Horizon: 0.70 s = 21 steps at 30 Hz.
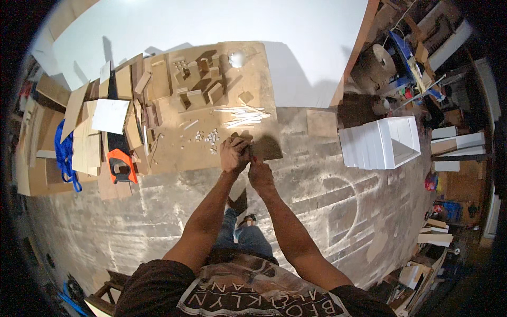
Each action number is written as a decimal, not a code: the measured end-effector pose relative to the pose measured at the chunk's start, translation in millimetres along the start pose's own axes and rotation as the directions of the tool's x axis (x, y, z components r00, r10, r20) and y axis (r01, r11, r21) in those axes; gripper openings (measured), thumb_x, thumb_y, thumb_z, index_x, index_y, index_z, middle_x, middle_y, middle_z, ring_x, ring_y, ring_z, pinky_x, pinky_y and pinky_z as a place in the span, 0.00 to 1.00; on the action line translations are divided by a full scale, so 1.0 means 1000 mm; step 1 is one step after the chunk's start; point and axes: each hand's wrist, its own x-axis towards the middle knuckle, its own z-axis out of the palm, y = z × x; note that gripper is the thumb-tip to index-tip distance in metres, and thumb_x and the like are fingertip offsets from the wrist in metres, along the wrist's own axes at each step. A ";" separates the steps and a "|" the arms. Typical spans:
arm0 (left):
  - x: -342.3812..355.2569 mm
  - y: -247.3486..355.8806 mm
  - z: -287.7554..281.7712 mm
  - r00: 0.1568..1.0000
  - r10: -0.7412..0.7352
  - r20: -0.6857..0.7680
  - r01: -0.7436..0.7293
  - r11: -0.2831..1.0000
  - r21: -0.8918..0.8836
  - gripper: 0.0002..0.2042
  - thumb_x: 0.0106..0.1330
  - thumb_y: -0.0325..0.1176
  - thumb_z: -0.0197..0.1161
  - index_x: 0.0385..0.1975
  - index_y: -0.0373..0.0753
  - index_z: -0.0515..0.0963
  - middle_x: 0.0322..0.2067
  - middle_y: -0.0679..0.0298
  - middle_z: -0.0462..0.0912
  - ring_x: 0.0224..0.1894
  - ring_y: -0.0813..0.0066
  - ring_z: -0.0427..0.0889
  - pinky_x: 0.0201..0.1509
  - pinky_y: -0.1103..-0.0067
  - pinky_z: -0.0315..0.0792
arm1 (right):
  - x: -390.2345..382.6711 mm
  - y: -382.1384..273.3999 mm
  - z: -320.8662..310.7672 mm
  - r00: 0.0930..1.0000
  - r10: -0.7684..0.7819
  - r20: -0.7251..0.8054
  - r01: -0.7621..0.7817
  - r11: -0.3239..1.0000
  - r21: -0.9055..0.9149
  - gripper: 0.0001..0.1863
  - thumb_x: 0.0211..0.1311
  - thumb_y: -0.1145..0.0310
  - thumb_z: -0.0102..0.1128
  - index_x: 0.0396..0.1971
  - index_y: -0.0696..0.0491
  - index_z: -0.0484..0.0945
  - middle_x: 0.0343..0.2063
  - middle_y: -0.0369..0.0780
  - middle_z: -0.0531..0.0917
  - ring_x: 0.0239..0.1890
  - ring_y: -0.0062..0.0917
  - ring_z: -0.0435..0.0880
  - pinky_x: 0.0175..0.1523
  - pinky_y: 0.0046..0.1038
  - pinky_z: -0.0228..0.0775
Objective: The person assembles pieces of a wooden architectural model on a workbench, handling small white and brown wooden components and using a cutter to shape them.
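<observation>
My left hand (235,153) is closed at the front edge of the brown work board (174,153). Its fingers curl over something small that they hide. Close against it, my right hand (260,174) wraps round a small tool with a red part (254,158); the rest of that tool is hidden. Just beyond my hands lies a pile of thin pale wooden strips (243,116). Many small white cut pieces (207,138) are scattered left of my left hand. A small wooden block (245,97) sits behind the strips.
Several wooden blocks (198,99) stand farther back on the board. Left are stacked boards (84,142), an orange-handled saw (122,166) and a blue strap (64,158). White box-like panels (380,142) stand right on the concrete floor (327,211). A white sheet (211,21) spreads behind.
</observation>
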 end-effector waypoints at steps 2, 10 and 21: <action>0.001 0.010 0.001 0.997 0.032 -0.075 -0.038 0.996 -0.077 0.09 0.57 0.35 0.67 0.38 0.49 0.87 0.39 0.69 0.85 0.46 0.59 0.79 0.51 0.64 0.70 | 0.005 0.014 -0.002 0.993 -0.119 0.008 0.120 0.990 -0.075 0.22 0.80 0.56 0.39 0.49 0.62 0.72 0.33 0.62 0.84 0.42 0.56 0.85 0.47 0.52 0.79; 0.000 -0.016 0.007 0.996 0.090 -0.001 -0.090 0.994 -0.068 0.07 0.58 0.34 0.63 0.36 0.46 0.84 0.37 0.67 0.83 0.43 0.57 0.79 0.47 0.62 0.70 | 0.013 -0.009 -0.002 0.996 -0.074 -0.058 0.079 0.993 0.092 0.24 0.78 0.55 0.45 0.38 0.64 0.76 0.33 0.62 0.83 0.38 0.55 0.87 0.43 0.51 0.80; 0.000 -0.003 -0.004 0.984 0.173 -0.044 -0.172 0.985 0.021 0.04 0.58 0.35 0.63 0.30 0.45 0.79 0.34 0.64 0.80 0.40 0.55 0.77 0.44 0.61 0.68 | 0.023 0.000 0.020 0.940 -0.291 -0.179 0.272 0.954 -0.125 0.11 0.67 0.66 0.57 0.32 0.58 0.81 0.25 0.48 0.81 0.28 0.44 0.86 0.33 0.40 0.81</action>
